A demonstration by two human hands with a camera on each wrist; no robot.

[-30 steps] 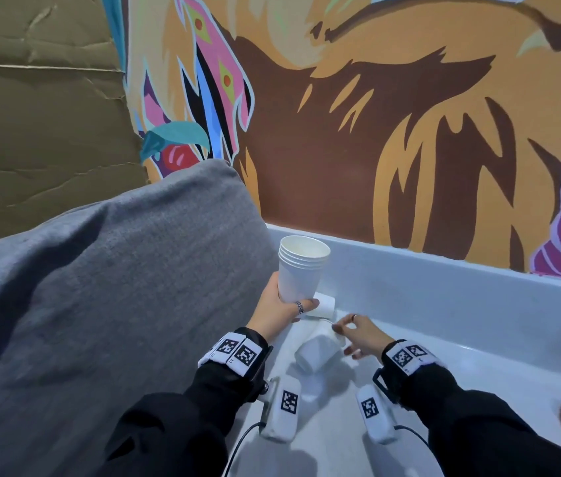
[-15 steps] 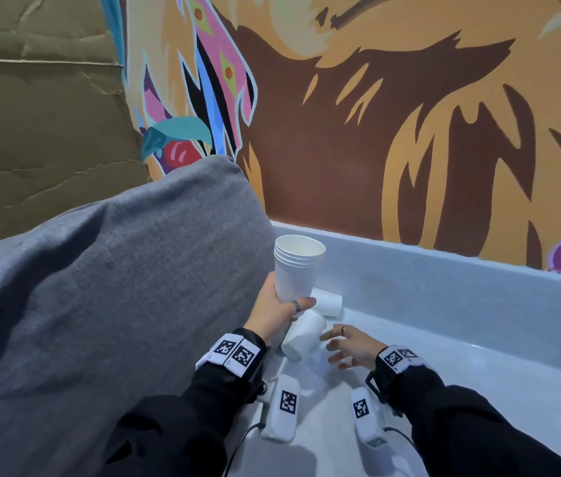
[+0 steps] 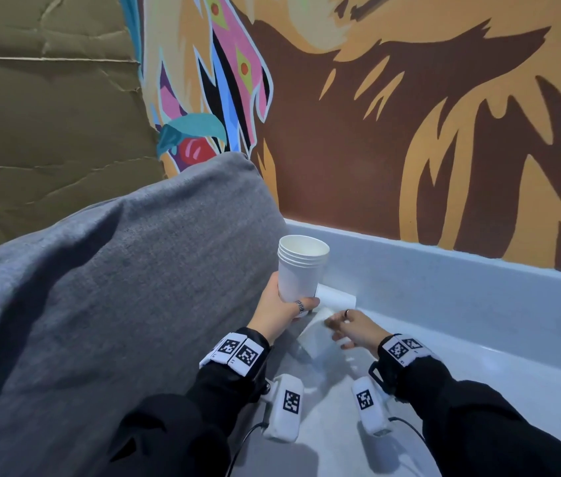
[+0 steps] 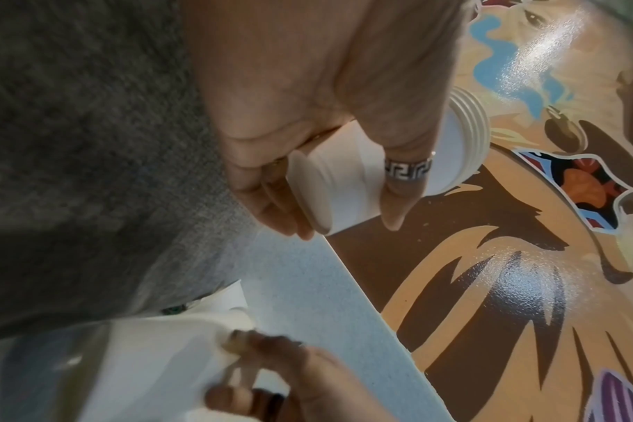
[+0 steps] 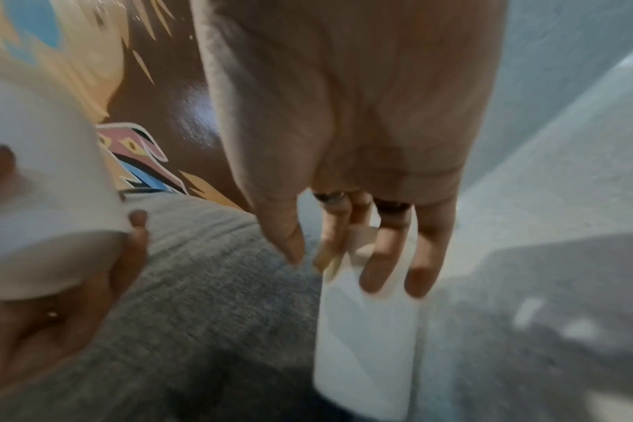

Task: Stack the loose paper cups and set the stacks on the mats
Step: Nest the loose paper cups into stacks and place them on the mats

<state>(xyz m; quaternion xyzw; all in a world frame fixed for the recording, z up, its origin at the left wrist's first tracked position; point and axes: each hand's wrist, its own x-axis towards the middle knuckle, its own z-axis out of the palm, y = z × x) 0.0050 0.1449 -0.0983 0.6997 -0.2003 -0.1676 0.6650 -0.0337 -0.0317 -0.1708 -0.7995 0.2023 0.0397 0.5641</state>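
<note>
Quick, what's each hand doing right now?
Left hand: holds the cup stack upright.
Right hand: fingers rest on a loose cup lying on its side; grip unclear.

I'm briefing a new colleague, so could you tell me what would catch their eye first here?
A bold orange-and-brown painted mural fills the wall behind. In front, the left hand holds an upright stack of white paper cups beside a grey fabric cushion, while the right hand grips a loose white paper cup.

Dim, soft light; mural (image 4: 517, 285) glare; blurred right-wrist view.
</note>
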